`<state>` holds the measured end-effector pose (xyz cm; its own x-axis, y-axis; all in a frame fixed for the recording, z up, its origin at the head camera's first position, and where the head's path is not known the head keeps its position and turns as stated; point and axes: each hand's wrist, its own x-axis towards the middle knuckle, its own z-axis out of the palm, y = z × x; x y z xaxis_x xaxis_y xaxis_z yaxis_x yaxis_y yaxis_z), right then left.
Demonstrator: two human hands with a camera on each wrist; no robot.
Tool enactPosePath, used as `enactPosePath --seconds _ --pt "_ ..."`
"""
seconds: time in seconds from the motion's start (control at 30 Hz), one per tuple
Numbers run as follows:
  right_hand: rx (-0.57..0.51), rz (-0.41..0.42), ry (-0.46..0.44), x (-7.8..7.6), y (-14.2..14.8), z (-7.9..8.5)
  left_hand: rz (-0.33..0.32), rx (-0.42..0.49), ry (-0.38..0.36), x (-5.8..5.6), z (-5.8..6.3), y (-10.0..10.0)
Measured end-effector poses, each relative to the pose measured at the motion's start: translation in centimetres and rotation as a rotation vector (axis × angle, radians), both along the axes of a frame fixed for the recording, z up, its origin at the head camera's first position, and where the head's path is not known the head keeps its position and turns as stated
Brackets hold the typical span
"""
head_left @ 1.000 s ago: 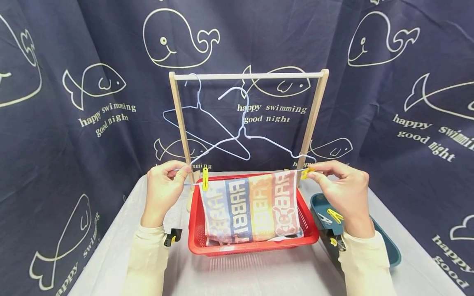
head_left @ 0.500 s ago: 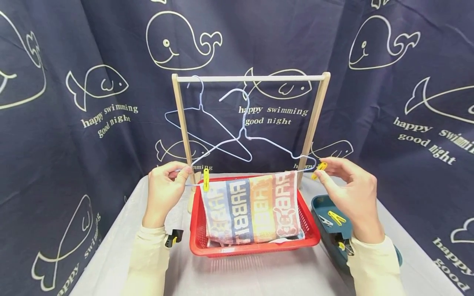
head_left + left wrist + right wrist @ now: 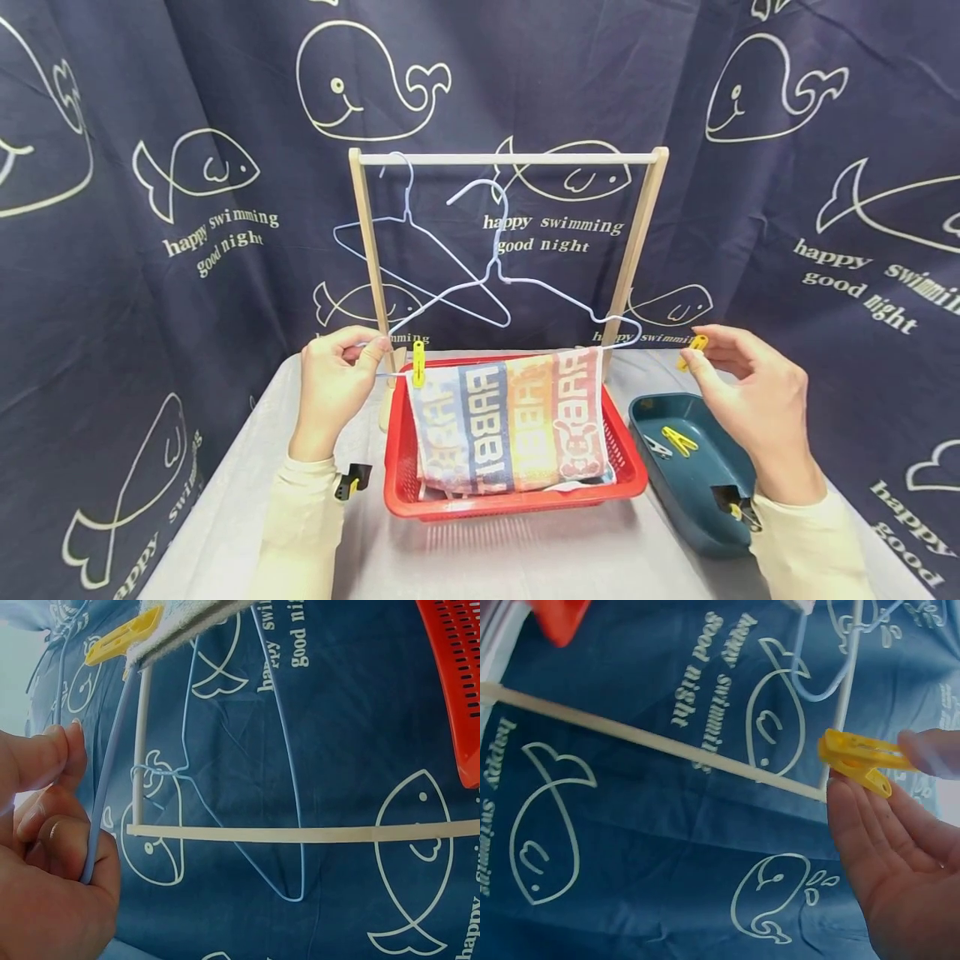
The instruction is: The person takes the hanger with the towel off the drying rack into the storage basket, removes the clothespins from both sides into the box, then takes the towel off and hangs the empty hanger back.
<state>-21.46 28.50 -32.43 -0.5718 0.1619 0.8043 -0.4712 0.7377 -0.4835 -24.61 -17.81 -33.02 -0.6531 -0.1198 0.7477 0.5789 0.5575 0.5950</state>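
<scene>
My left hand point(image 3: 335, 392) grips the left end of a pale blue wire hanger point(image 3: 543, 287); in the left wrist view its bottom wire passes through my curled fingers point(image 3: 60, 844). A striped, lettered towel point(image 3: 517, 425) hangs over the hanger's bottom bar. One yellow clothespin point(image 3: 418, 364) clips the towel's left corner to the wire. Off to the right, apart from the hanger, my right hand point(image 3: 757, 400) pinches another yellow clothespin point(image 3: 862, 757) between thumb and fingers. No clip shows at the towel's right corner.
Below the towel stands a red basket point(image 3: 517, 505) with cloth inside. A teal tray point(image 3: 708, 525) at the right holds a yellow and a white clothespin. Behind, a wooden rack point(image 3: 637, 242) bears a second blue hanger point(image 3: 442, 242). A dark patterned curtain point(image 3: 225, 333) surrounds the table.
My right hand has drawn the yellow clothespin off the hanger's right end and carried it rightward, over the tray's far side. My left hand, the hanger and the towel stay nearly still.
</scene>
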Motion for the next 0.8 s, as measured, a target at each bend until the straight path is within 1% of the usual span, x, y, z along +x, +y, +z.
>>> enactPosePath --seconds 0.1,0.2,0.33,0.5,0.63,0.8 --pt "0.004 -0.029 -0.034 -0.4 0.6 -0.6 0.002 -0.002 0.004 0.0 0.0 0.0" --pt "0.028 -0.068 -0.095 -0.9 1.2 -1.4 -0.001 0.001 0.003 0.0 0.0 0.1" --pt "0.080 -0.093 -0.207 -1.3 2.0 -2.5 -0.005 0.003 0.004 0.0 -0.1 0.1" --pt "0.187 -0.121 -0.354 -1.7 2.9 -3.5 -0.003 0.001 0.006 0.0 -0.1 0.0" --pt "0.260 -0.116 -0.439 -2.1 3.5 -4.4 -0.009 0.000 0.005 0.1 0.0 0.0" --pt "0.314 -0.096 -0.520 -2.7 4.3 -5.7 -0.013 0.003 0.010 0.1 0.1 0.1"
